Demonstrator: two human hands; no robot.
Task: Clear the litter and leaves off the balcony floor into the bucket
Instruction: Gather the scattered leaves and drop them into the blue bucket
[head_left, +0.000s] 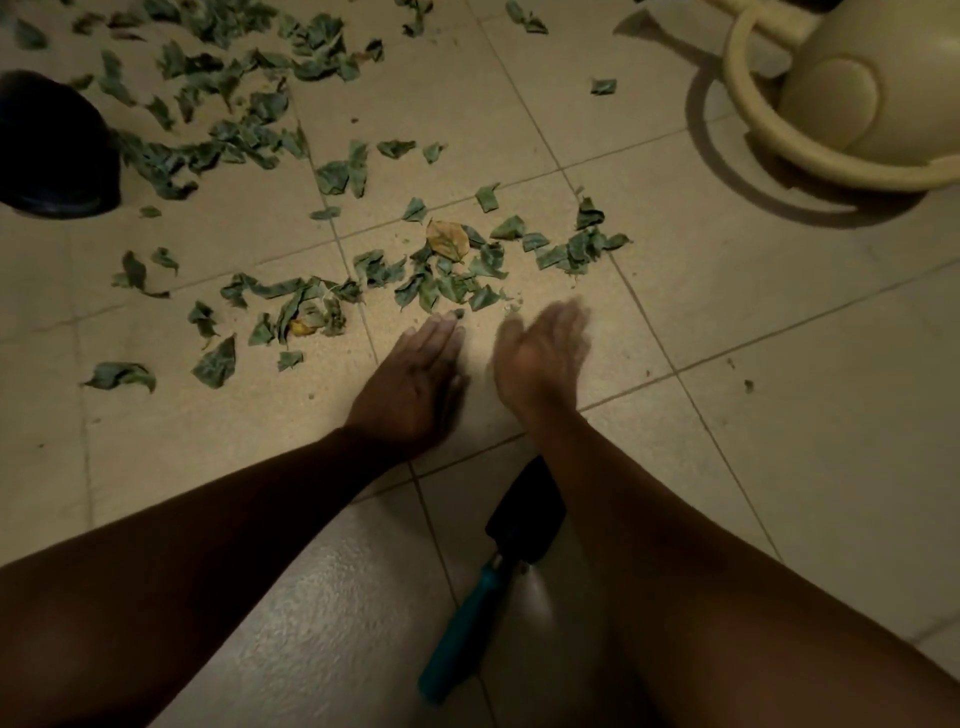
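Torn green leaf pieces lie scattered over the beige tiled floor, thickest at the upper left, with one yellow-brown leaf among them. My left hand lies flat on the tiles, palm down, fingers straight, fingertips just short of the nearest leaves. My right hand is beside it, blurred, fingers extended, holding nothing. A black bucket stands at the far left edge, only partly in view.
A small hand trowel with a teal handle and black blade lies on the floor between my forearms. A cream plastic stand with a ring-shaped base occupies the upper right. Bare tiles stretch to the right.
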